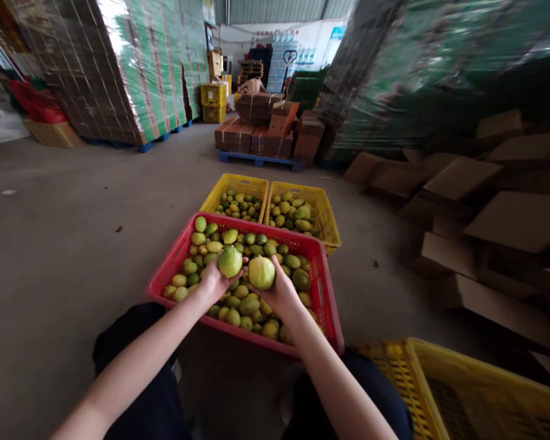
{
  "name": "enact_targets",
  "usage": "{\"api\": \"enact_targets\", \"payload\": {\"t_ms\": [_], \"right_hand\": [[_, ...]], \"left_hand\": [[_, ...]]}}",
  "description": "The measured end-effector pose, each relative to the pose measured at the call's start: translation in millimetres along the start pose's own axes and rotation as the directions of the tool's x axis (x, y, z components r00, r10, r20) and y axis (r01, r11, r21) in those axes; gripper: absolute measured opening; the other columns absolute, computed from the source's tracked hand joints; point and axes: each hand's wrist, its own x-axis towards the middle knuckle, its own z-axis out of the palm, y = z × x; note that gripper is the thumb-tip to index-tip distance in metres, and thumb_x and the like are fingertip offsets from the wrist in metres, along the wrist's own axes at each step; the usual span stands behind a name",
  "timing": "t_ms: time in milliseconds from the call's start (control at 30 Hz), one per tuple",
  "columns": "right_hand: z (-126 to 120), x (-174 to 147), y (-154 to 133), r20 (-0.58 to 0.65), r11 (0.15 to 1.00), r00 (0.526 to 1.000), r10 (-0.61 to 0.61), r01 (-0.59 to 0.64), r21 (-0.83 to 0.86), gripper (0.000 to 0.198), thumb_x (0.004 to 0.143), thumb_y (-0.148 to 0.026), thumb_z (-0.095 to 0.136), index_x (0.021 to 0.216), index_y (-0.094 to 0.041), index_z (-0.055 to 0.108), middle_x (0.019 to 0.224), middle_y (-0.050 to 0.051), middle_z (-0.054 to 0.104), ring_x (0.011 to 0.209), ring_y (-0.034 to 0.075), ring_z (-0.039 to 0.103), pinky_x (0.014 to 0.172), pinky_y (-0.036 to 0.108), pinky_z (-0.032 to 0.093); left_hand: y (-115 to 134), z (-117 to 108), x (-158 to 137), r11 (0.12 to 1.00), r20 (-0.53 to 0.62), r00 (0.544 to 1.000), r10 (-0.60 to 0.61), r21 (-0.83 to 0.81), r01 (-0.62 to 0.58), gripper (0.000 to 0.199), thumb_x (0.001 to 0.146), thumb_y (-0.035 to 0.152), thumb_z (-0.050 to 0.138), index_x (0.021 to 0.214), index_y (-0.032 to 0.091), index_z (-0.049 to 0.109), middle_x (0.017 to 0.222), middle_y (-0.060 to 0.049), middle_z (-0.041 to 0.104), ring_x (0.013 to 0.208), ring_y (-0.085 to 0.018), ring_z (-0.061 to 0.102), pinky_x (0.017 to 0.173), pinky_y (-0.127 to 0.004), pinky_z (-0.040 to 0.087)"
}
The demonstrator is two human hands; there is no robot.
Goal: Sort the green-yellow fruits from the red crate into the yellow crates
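Above a red plastic crate (pixel 326 287) of green and yellow lemons (pixel 249 304), my two hands are held close together. My left hand (pixel 213 284) is closed around the underside of a large green lemon (pixel 230 261). In my right hand (pixel 279 290) sits a paler, yellow-green lemon (pixel 261 272), with the thumb along its right side. The two held fruits are slightly apart. Part of the crate's contents is hidden beneath my hands and forearms.
Two yellow crates (pixel 329 214) with more lemons touch the red crate's far side. Another yellow crate (pixel 458 360) stands at the lower right. Cardboard boxes (pixel 517 220) are heaped on the right. Flattened cartons (pixel 261 137) lie on a blue pallet, with wrapped stacks (pixel 151 67) behind.
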Motion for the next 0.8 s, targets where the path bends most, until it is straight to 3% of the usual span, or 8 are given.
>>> {"api": "enact_targets", "payload": {"t_ms": [67, 167, 300, 400, 500, 600, 700, 800], "right_hand": [[1, -4, -1, 0.036, 1.000, 0.999, -0.028, 0.028, -0.006, 0.024, 0.087, -0.042, 0.064, 0.089, -0.018, 0.062, 0.064, 0.000, 0.070, 0.051, 0.017, 0.065, 0.041, 0.025, 0.051], [3, -10, -4, 0.069, 0.997, 0.995, -0.078, 0.079, -0.002, 0.014, 0.082, -0.032, 0.069, 0.085, -0.020, 0.062, 0.066, -0.001, 0.070, 0.050, 0.015, 0.064, 0.041, 0.022, 0.050], [3, -12, -6, 0.055, 0.998, 0.998, -0.043, 0.041, 0.046, 0.015, 0.084, -0.034, 0.062, 0.081, -0.019, 0.062, 0.063, 0.001, 0.069, 0.052, 0.016, 0.065, 0.042, 0.023, 0.050], [1, -7, -6, 0.050, 0.995, 0.998, -0.027, 0.022, 0.094, 0.018, 0.086, -0.036, 0.058, 0.079, -0.019, 0.061, 0.062, 0.002, 0.069, 0.055, 0.017, 0.067, 0.046, 0.024, 0.052], [-1, -1, -3, 0.049, 0.997, 0.998, -0.029, 0.025, 0.072, 0.014, 0.086, -0.030, 0.056, 0.079, -0.019, 0.061, 0.060, 0.001, 0.067, 0.056, 0.018, 0.066, 0.049, 0.027, 0.053], [-3, 1, -1, 0.021, 0.997, 0.999, -0.040, 0.038, 0.074, 0.011, 0.086, -0.023, 0.053, 0.080, -0.019, 0.061, 0.060, 0.000, 0.068, 0.060, 0.019, 0.068, 0.057, 0.032, 0.058], [-3, -2, -3, -0.008, 0.995, 0.999, -0.040, 0.041, 0.092, 0.015, 0.090, -0.027, 0.051, 0.081, -0.019, 0.060, 0.061, 0.000, 0.068, 0.057, 0.018, 0.066, 0.060, 0.033, 0.059], [-4, -8, -8, -0.028, 0.995, 0.998, -0.063, 0.065, 0.081, 0.013, 0.087, -0.032, 0.061, 0.081, -0.021, 0.059, 0.061, -0.003, 0.067, 0.056, 0.015, 0.065, 0.060, 0.030, 0.059]], "left_hand": [[1, 3, -3, 1.000, 0.012, 1.000, 0.013, -0.018, -0.013, 0.028, 0.090, 0.039, 0.057, 0.104, 0.016, 0.064, 0.075, -0.006, 0.069, 0.070, -0.020, 0.069, 0.058, -0.029, 0.058], [4, 7, -6, 0.999, -0.023, 0.999, 0.043, -0.023, -0.044, 0.021, 0.085, 0.035, 0.064, 0.094, 0.016, 0.063, 0.069, -0.001, 0.065, 0.056, -0.015, 0.065, 0.051, -0.024, 0.055], [7, 3, -2, 0.998, -0.086, 0.996, -0.020, -0.060, 0.015, 0.021, 0.090, 0.035, 0.055, 0.091, 0.015, 0.062, 0.065, -0.004, 0.063, 0.053, -0.014, 0.063, 0.046, -0.020, 0.052], [3, -5, 6, 0.992, -0.093, 0.992, -0.086, -0.095, 0.077, 0.029, 0.094, 0.035, 0.047, 0.097, 0.011, 0.064, 0.065, -0.007, 0.062, 0.054, -0.016, 0.062, 0.045, -0.022, 0.052], [-2, -9, 11, 0.998, -0.063, 0.998, -0.024, -0.060, 0.020, 0.025, 0.091, 0.026, 0.053, 0.111, 0.014, 0.064, 0.077, -0.007, 0.067, 0.060, -0.016, 0.064, 0.046, -0.023, 0.052], [-4, -7, 11, 0.997, -0.037, 0.999, -0.005, -0.078, 0.002, 0.027, 0.093, 0.023, 0.051, 0.116, 0.017, 0.062, 0.087, -0.007, 0.070, 0.072, -0.018, 0.068, 0.059, -0.028, 0.059], [-2, -1, 6, 0.991, 0.009, 0.999, -0.047, -0.122, 0.048, 0.025, 0.094, 0.026, 0.047, 0.106, 0.011, 0.063, 0.080, -0.008, 0.068, 0.073, -0.019, 0.069, 0.063, -0.030, 0.060], [2, 4, -1, 0.992, -0.025, 0.999, -0.043, -0.121, 0.040, 0.015, 0.089, 0.026, 0.057, 0.090, 0.012, 0.062, 0.071, -0.006, 0.066, 0.064, -0.016, 0.067, 0.056, -0.024, 0.058]]}}
